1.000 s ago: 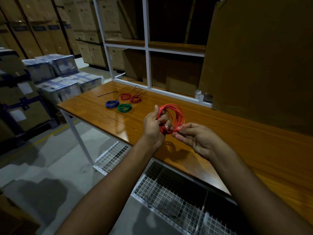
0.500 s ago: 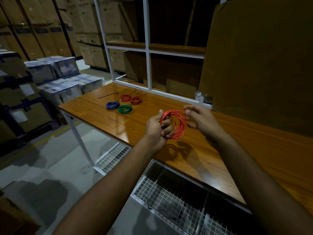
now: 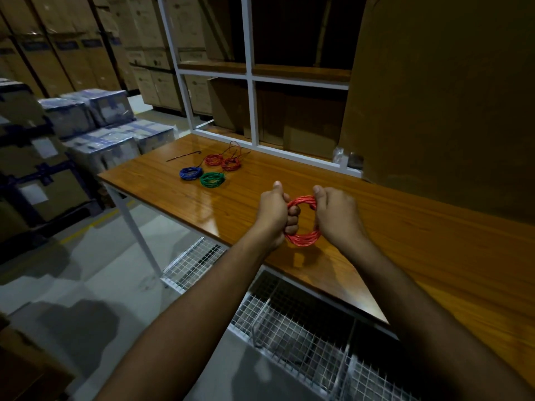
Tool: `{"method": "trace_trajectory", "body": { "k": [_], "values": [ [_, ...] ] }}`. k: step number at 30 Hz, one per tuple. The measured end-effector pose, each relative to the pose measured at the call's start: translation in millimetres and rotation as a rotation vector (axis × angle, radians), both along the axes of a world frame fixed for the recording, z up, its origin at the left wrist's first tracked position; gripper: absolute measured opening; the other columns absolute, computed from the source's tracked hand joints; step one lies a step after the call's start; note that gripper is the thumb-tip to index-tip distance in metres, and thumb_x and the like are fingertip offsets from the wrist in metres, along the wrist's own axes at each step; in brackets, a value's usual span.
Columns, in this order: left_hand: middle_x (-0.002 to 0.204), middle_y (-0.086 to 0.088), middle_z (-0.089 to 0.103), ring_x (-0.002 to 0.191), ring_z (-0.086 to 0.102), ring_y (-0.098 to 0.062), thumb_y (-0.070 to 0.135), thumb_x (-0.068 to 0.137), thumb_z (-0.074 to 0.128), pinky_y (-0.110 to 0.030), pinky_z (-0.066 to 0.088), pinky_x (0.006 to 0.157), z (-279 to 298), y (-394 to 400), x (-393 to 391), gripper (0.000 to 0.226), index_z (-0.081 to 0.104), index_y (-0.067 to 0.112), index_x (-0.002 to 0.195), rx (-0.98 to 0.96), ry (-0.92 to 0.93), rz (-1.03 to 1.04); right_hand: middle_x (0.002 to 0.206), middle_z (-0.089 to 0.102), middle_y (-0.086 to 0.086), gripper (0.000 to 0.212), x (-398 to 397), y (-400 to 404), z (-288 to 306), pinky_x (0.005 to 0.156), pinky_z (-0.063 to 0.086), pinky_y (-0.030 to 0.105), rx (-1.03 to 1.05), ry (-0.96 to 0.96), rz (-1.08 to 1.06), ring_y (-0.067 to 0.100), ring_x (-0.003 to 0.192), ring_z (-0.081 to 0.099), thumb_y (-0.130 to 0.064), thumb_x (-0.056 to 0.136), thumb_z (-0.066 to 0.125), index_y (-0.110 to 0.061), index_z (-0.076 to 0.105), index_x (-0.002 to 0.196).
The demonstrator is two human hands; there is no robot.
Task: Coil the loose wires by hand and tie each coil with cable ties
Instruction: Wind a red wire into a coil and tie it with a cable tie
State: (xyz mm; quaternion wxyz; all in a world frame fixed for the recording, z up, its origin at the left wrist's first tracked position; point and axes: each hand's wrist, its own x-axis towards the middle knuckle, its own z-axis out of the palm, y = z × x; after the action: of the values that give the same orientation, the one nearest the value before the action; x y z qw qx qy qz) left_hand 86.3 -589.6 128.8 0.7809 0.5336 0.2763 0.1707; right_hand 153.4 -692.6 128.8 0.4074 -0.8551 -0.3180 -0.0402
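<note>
Red wire coil (image 3: pixel 304 238) sits gripped between curled fingers of left hand (image 3: pixel 272 213) and right hand (image 3: pixel 337 215).

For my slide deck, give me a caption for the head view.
Both hands, left and right, grip a red wire coil above the wooden table.

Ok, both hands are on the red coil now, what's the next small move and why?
Probably free the right hand to fetch the black cable tie, while the left hand keeps gripping the red coil. The coil looks fully wound with no tie visible on it, and the tie lies far off, beyond the blue coil.
</note>
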Motion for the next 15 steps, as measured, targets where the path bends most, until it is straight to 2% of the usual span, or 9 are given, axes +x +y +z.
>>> {"method": "trace_trajectory", "body": {
  "k": [2, 4, 6, 8, 12, 14, 15],
  "values": [
    [0.053, 0.002, 0.039, 0.039, 0.028, -0.010, 0.045, 0.108, 0.024, -0.022, 0.021, 0.035, -3.2, -0.8, 1.3, 0.045, 0.040, 0.017, 0.077, -0.029, 0.020, 0.004, 0.072, 0.057, 0.002, 0.028, -1.5, -1.7, -5.3, 0.060, 0.053, 0.043, 0.061, 0.014, 0.032, 0.022, 0.064, 0.060, -0.034, 0.107, 0.034, -0.023, 0.052, 0.088],
    [0.052, 0.002, 0.038, 0.039, 0.028, -0.010, 0.048, 0.107, 0.024, -0.021, 0.020, 0.036, -4.3, -5.1, 2.3, 0.047, 0.039, 0.017, 0.076, -0.045, 0.024, 0.011, 0.071, 0.057, 0.001, 0.021, -2.9, -5.2, -10.8, 0.050, 0.043, 0.037, 0.106, -0.040, 0.072, 0.020, 0.059, 0.055, -0.035, 0.106, 0.035, -0.024, 0.051, 0.100],
    [0.052, 0.003, 0.039, 0.039, 0.030, -0.010, 0.053, 0.106, 0.021, -0.022, 0.022, 0.037, -2.8, -8.0, 4.2, 0.049, 0.043, 0.015, 0.083, 0.002, 0.045, 0.031, 0.070, 0.056, -0.001, 0.025, -4.5, -9.4, -16.9, 0.046, 0.036, 0.031, 0.070, -0.118, 0.148, 0.014, 0.054, 0.050, -0.039, 0.105, 0.033, -0.022, 0.051, 0.104],
    [0.051, 0.004, 0.040, 0.040, 0.032, -0.010, 0.060, 0.103, 0.018, -0.024, 0.024, 0.039, -0.1, -10.9, 5.2, 0.057, 0.047, 0.012, 0.092, 0.064, 0.080, 0.032, 0.077, 0.056, -0.004, 0.029, -5.4, -13.9, -21.5, 0.048, 0.040, 0.028, -0.034, -0.198, 0.231, 0.009, 0.060, 0.051, -0.040, 0.105, 0.030, -0.021, 0.051, 0.109],
    [0.052, 0.003, 0.037, 0.042, 0.033, -0.011, 0.073, 0.095, 0.013, -0.026, 0.025, 0.044, -4.6, -14.1, 9.2, 0.070, 0.049, 0.014, 0.091, 0.121, 0.142, 0.023, 0.086, 0.060, 0.001, 0.033, 0.7, -18.3, -25.6, 0.059, 0.052, 0.039, -0.115, -0.253, 0.334, 0.015, 0.072, 0.058, -0.043, 0.103, 0.027, -0.021, 0.051, 0.106],
    [0.055, 0.002, 0.040, 0.045, 0.038, -0.011, 0.076, 0.093, 0.012, -0.027, 0.029, 0.046, -6.5, -14.2, 12.6, 0.075, 0.052, 0.013, 0.104, 0.145, 0.156, 0.045, 0.085, 0.061, 0.001, 0.036, 4.6, -18.3, -27.1, 0.061, 0.055, 0.044, -0.094, -0.287, 0.373, 0.017, 0.072, 0.061, -0.047, 0.102, 0.024, -0.023, 0.050, 0.104],
    [0.059, -0.001, 0.047, 0.050, 0.047, -0.013, 0.077, 0.091, 0.011, -0.028, 0.036, 0.049, -5.6, -14.1, 14.3, 0.079, 0.052, 0.013, 0.113, 0.158, 0.162, 0.052, 0.084, 0.062, 0.002, 0.036, 6.5, -18.2, -26.9, 0.060, 0.054, 0.046, -0.075, -0.285, 0.378, 0.018, 0.071, 0.061, -0.048, 0.102, 0.024, -0.022, 0.051, 0.102]
  ]
}}
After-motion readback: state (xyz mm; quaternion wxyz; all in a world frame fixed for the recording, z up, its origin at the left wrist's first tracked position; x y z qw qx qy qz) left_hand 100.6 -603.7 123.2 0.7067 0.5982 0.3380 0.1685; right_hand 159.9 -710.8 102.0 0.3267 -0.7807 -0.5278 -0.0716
